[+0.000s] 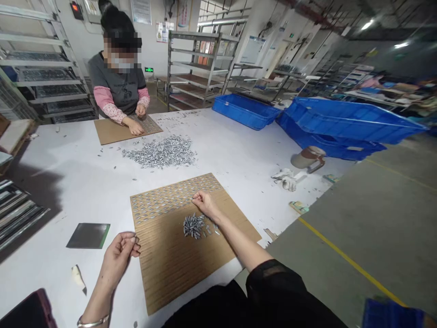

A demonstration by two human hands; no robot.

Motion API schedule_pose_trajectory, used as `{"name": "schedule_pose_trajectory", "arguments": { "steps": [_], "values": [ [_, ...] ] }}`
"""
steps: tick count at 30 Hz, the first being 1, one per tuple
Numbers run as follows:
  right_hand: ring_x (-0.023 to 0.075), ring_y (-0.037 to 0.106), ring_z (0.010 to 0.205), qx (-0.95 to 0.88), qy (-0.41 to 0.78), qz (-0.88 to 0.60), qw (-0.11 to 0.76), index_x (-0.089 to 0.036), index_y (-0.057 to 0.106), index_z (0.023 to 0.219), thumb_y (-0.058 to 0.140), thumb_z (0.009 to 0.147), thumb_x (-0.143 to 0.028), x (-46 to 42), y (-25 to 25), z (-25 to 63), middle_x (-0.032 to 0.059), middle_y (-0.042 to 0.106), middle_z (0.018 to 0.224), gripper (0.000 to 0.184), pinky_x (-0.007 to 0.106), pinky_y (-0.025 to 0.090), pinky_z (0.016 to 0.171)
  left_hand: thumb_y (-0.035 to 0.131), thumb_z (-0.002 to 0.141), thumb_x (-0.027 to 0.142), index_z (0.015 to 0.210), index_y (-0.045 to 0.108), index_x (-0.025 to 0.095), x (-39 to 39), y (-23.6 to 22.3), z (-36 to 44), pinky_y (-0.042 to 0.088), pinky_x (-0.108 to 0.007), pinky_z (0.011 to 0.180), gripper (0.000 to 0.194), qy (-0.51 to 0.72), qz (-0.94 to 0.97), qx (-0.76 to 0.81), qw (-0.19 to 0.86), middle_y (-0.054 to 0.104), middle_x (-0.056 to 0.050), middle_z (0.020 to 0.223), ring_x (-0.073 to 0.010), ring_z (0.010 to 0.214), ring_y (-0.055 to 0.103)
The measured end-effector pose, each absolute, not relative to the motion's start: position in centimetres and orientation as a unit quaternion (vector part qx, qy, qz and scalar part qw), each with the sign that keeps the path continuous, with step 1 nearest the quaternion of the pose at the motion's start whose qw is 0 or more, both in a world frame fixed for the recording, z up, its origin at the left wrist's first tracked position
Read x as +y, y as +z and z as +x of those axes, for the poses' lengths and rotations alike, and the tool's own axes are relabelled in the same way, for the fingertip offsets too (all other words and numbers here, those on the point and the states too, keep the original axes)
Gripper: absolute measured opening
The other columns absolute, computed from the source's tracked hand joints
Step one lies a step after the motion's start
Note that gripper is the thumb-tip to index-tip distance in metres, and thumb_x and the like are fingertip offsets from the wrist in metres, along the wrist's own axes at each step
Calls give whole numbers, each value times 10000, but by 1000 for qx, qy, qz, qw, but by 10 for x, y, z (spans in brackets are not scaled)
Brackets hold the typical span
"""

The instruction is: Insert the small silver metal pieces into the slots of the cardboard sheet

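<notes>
A sheet of corrugated cardboard (170, 269) lies on the white table before me. Rows of small grey spindle-shaped pieces (164, 200) cover its far part. My right hand (206, 205) is over the near side of these rows, thumb and fingertips pinched on one small grey piece, mostly hidden by the fingers. Just below that hand, a small heap of the same pieces (193, 226) rests on the cardboard, with a few strewn to its right. At the sheet's left edge, my left hand (121, 250) has its fingers curled together; what they hold, if anything, is too small to make out.
Farther back lies a large pile of grey pieces (167, 151). Across the table, a co-worker (119, 91) handles another cardboard sheet (111, 131). Blue crates (246, 111), a mug (307, 158) and a crumpled white glove (285, 179) are at right; a dark flat plate (88, 235) lies left.
</notes>
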State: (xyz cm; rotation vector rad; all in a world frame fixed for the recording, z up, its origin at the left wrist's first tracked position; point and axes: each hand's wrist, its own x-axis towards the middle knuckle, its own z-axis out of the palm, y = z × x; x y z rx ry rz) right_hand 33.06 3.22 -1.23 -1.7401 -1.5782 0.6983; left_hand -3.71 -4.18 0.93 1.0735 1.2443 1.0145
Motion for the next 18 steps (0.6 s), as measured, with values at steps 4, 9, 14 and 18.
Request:
{"name": "schedule_pose_trajectory", "arguments": {
  "steps": [4, 9, 14, 18],
  "values": [
    [150, 590, 654, -598, 254, -686, 327, -204, 616, 800, 650, 765, -253, 36, -14, 327, -12, 650, 716, 70, 252, 431, 662, 772, 749, 547, 979, 632, 157, -41, 8, -38, 573, -308, 614, 473, 434, 457, 527, 570, 712, -50, 814, -178, 672, 668],
    [155, 571, 701, -609, 165, -701, 332, -201, 608, 805, 675, 752, -218, 33, -2, 332, -1, 641, 753, 87, 248, 417, 680, 779, 745, 542, 989, 639, 151, -40, 6, -39, 579, -318, 605, 483, 438, 457, 526, 568, 716, -61, 823, -184, 680, 672],
    [144, 569, 716, -708, 175, -639, 245, -194, 644, 770, 624, 856, -184, 5, 15, 352, 1, 636, 724, 89, 239, 400, 702, 787, 728, 554, 985, 648, 146, -39, 6, -39, 579, -311, 601, 501, 437, 459, 528, 566, 721, -64, 815, -182, 675, 672],
    [151, 583, 779, -757, 174, -613, 145, -181, 656, 814, 641, 847, -110, -14, 18, 357, 36, 653, 821, 80, 240, 406, 735, 792, 717, 560, 980, 650, 149, -38, 7, -38, 579, -308, 606, 509, 435, 458, 532, 564, 717, -58, 821, -181, 681, 670]
  ]
}}
